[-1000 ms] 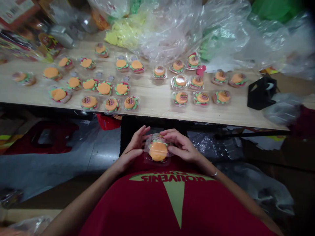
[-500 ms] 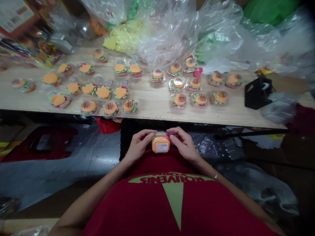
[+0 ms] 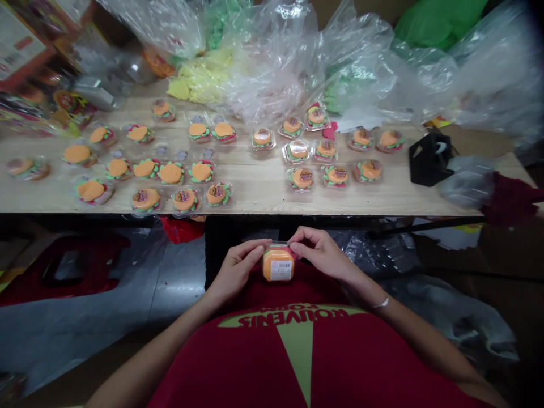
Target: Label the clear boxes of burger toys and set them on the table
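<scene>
Between my two hands, just off the table's front edge, is a clear plastic box with a toy burger point(image 3: 278, 263) inside. Its orange bun side faces me and bears a white barcode label. My left hand point(image 3: 241, 262) pinches the box at its upper left corner, thumb against forefinger. At the upper right corner my right hand point(image 3: 317, 249) grips it in the same way, fingers bent. The rim farthest from me is partly covered by the fingertips.
Rows of boxed toy burgers point(image 3: 171, 173) stand on the wooden table point(image 3: 255, 192). Clear plastic bags point(image 3: 272, 62) heap along the back, some with green or yellow pieces. A black tape dispenser point(image 3: 430, 157) and a dark red cloth point(image 3: 512, 198) lie right. A red stool point(image 3: 63, 269) is below left.
The camera view has shifted, so the table appears lower and further left. Both hands still hold the boxed burger; the right fingers are bent a little more at its corner.
</scene>
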`<state>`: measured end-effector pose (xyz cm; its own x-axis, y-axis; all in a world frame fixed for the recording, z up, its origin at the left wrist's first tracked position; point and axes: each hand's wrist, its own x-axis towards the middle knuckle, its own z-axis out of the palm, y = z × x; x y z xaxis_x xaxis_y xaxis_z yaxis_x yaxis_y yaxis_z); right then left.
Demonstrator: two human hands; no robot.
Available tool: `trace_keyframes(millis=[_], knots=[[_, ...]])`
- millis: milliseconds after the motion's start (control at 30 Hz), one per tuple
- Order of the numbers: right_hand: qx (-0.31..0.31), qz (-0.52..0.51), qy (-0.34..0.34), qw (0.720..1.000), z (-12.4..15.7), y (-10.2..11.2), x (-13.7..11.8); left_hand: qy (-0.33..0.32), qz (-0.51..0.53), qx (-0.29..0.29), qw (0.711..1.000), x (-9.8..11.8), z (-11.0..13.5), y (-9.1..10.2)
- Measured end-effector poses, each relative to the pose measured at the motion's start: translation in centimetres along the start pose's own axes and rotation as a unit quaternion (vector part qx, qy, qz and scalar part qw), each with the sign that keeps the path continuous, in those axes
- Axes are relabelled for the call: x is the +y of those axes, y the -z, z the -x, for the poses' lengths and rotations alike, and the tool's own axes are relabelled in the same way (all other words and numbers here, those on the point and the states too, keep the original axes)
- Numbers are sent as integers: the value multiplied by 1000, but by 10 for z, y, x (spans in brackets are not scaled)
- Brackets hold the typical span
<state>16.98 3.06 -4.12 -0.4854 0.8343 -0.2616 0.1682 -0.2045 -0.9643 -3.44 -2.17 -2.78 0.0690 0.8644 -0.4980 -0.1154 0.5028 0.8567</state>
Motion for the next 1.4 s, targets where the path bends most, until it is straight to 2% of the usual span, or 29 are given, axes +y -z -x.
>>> trace_keyframes(millis=[100, 200, 267, 367, 433, 467, 567, 733, 800, 933, 1033, 1133, 1233, 1400], knots=[[-12, 10, 1, 1000, -3, 4, -3, -22, -21, 17, 999, 1, -3, -1], [-64, 15, 8, 998, -14, 4, -13, -46, -62, -17, 997, 16, -20, 3], [-76, -4, 5, 997, -22, -3, -19, -41, -75, -41, 996, 31, -35, 8], [-3, -57, -4, 998, -21, -22, -16, -22, -19, -38, 999, 45, -44, 15], [62, -87, -16, 994, -12, -31, -6, -20, 44, -31, 998, 43, -37, 17], [74, -99, -29, 992, -5, -34, -1, -18, 70, -30, 997, 39, -31, 18], [28, -112, -67, 991, 9, -31, 9, 4, 77, -44, 996, 25, -13, 17], [-35, -47, -25, 998, 10, -13, 3, 38, -13, -132, 990, 25, -5, 14], [-62, -37, -27, 997, 9, -8, 0, 39, -3, -118, 992, 22, -3, 10], [-103, -7, 0, 995, 5, -3, -7, 10, 75, -27, 997, 7, 5, 1], [-134, 13, 36, 990, -4, -2, -16, -13, 23, -42, 999, 6, 9, -1], [-157, 47, 47, 985, -11, -2, -24, -18, -43, -74, 996, 15, 12, 0], [-167, 76, 53, 982, -14, 0, -29, 18, -20, -70, 997, 21, 16, -1], [-192, 78, 33, 978, -9, 2, -42, 3, -15, -48, 999, 23, 23, -11]])
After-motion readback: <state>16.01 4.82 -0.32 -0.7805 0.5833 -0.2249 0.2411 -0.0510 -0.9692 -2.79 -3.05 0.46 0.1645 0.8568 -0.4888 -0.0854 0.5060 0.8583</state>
